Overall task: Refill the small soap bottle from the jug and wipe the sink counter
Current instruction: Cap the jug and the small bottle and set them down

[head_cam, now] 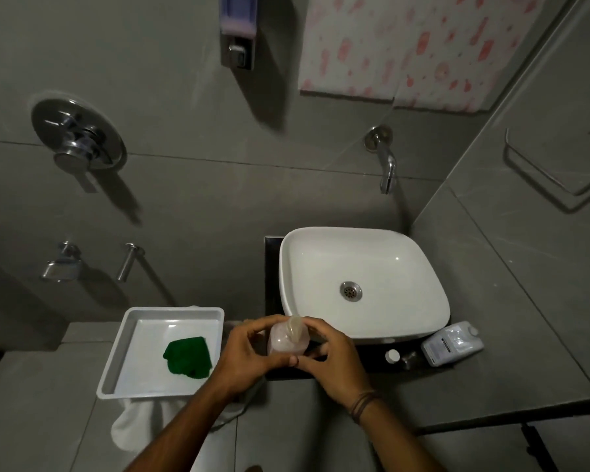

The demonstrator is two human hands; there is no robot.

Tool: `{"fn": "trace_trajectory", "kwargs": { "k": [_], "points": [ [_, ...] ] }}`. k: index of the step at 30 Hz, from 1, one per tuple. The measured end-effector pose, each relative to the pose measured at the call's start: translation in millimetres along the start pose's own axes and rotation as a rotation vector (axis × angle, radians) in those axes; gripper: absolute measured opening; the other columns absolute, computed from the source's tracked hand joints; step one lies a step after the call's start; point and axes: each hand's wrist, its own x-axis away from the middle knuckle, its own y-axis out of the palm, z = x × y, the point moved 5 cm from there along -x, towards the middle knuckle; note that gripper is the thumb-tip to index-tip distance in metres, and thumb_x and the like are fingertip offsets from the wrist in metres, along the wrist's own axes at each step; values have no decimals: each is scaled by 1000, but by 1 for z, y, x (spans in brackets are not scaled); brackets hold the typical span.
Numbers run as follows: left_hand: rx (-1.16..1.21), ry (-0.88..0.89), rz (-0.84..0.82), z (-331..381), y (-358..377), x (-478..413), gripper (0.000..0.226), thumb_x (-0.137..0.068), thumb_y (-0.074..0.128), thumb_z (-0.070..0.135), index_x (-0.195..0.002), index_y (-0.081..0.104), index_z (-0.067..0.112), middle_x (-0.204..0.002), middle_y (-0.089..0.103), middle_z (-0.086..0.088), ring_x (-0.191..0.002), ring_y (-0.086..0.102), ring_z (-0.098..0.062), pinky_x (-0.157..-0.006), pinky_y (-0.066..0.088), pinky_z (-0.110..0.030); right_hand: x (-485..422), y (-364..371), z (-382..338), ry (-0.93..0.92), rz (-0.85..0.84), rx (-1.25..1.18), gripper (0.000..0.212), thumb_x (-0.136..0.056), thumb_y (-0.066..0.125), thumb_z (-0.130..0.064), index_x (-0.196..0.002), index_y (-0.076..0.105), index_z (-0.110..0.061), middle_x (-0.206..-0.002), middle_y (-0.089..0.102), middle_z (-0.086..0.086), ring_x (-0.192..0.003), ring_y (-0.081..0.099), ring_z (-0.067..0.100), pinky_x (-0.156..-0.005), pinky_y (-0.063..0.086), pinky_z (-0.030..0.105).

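Both hands hold a small pale pink soap bottle (288,338) with a beige top, in front of the white basin (423,321). My left hand (244,356) wraps its left side and my right hand (334,359) its right side, thumbs touching below it. A white jug (452,342) lies on the dark counter (372,366) at the right of the basin. A green cloth (187,359) rests in a white tray (116,356) to the left.
A small white cap (392,356) and a dark small bottle (410,360) sit on the counter beside the jug. A wall tap (386,165) hangs over the basin. A white towel (133,427) hangs below the tray. Shower fittings (77,137) are on the left wall.
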Motion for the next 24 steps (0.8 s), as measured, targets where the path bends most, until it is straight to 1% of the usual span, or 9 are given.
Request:
{"fn": "trace_trajectory", "kwargs": {
  "k": [3,7,11,14,16,18,20,22,24],
  "points": [
    [57,-86,-30,-34,12,3,66,-68,102,32,-128,74,32,-122,80,5,-116,75,-18,-92,61,-25,-1,19,40,88,59,-43,63,-69,90,-16,-127,68,-28,-119,74,-11,-108,71,9,-89,62,32],
    [37,-144,-33,-80,23,1,67,-68,100,12,-129,74,19,-122,80,-3,-116,75,-23,-101,61,-38,-5,42,79,197,89,-84,61,-71,87,-3,-118,67,-37,-116,73,-9,-106,71,10,-88,62,28],
    [33,-200,-23,-117,30,-5,68,-67,95,-7,-130,71,5,-123,79,-13,-117,75,-31,-104,60,-46,-12,56,107,283,134,-127,59,-73,83,6,-118,68,-29,-114,74,-5,-103,72,12,-83,60,19],
    [48,-236,-5,-134,33,-11,69,-66,94,-10,-128,72,10,-122,80,-11,-115,76,-26,-101,61,-39,-19,63,121,323,157,-172,58,-76,79,12,-126,68,-16,-116,73,2,-101,72,12,-82,58,15],
    [47,-249,1,-141,32,-16,71,-66,94,-11,-128,72,14,-121,80,-9,-112,77,-20,-100,62,-36,-23,67,125,332,165,-192,60,-78,75,15,-131,66,-10,-119,73,6,-106,71,17,-81,56,10],
    [38,-260,0,-147,32,-20,71,-65,94,-12,-128,72,15,-122,79,-11,-112,77,-21,-99,62,-39,-27,70,128,343,173,-209,61,-79,74,15,-134,64,-9,-120,72,7,-106,71,19,-80,55,9],
    [30,-269,9,-152,30,-24,72,-65,94,-11,-130,71,11,-123,78,-13,-115,75,-29,-100,61,-44,-30,72,130,347,186,-219,60,-80,74,14,-135,63,-9,-120,72,8,-107,71,21,-81,57,13],
    [17,-269,14,-155,28,-27,72,-66,96,-8,-131,71,10,-124,78,-11,-116,75,-29,-100,61,-43,-34,74,131,350,197,-220,61,-80,74,14,-135,63,-9,-121,72,6,-108,71,20,-83,57,15],
    [7,-262,7,-155,26,-30,73,-66,97,-4,-132,72,12,-124,79,-6,-117,75,-27,-101,61,-40,-36,76,132,352,205,-225,63,-80,75,13,-136,63,-11,-123,71,3,-108,70,17,-79,57,11]
  ]
}}
